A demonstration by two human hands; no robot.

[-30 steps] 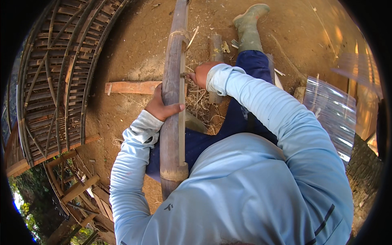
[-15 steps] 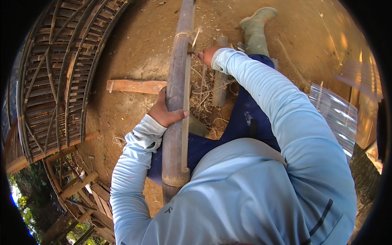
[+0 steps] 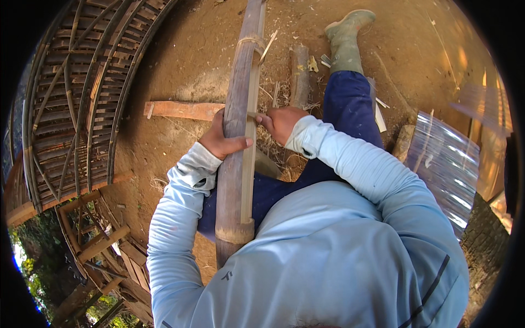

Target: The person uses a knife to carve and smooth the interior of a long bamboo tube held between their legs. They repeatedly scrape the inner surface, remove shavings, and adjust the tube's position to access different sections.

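Note:
A long, thick bamboo pole (image 3: 235, 109) with ringed joints runs from my body away toward the top of the view. Its right side has a pale, cut edge. Wrapped over the pole's left side, my left hand (image 3: 224, 142) grips it, with the thumb lying across the top. My right hand (image 3: 283, 124) is closed at the pole's right edge, level with the left hand. A thin blade-like tool (image 3: 254, 115) reaches from its fingers to the cut edge; most of it is hidden. Farther up, a pale sliver (image 3: 269, 45) sticks out from the pole near a joint.
An orange-brown plank (image 3: 183, 110) lies on the dirt left of the pole. Right of it are a short log (image 3: 299, 76), shavings and my booted leg (image 3: 345, 49). A slatted bamboo frame (image 3: 76, 104) stands at left, clear corrugated sheeting (image 3: 443, 164) at right.
My right hand has drawn back along the pole's edge toward me, from near the upper joint to beside my left hand. The left hand keeps its grip, and the sliver up the pole shows more plainly.

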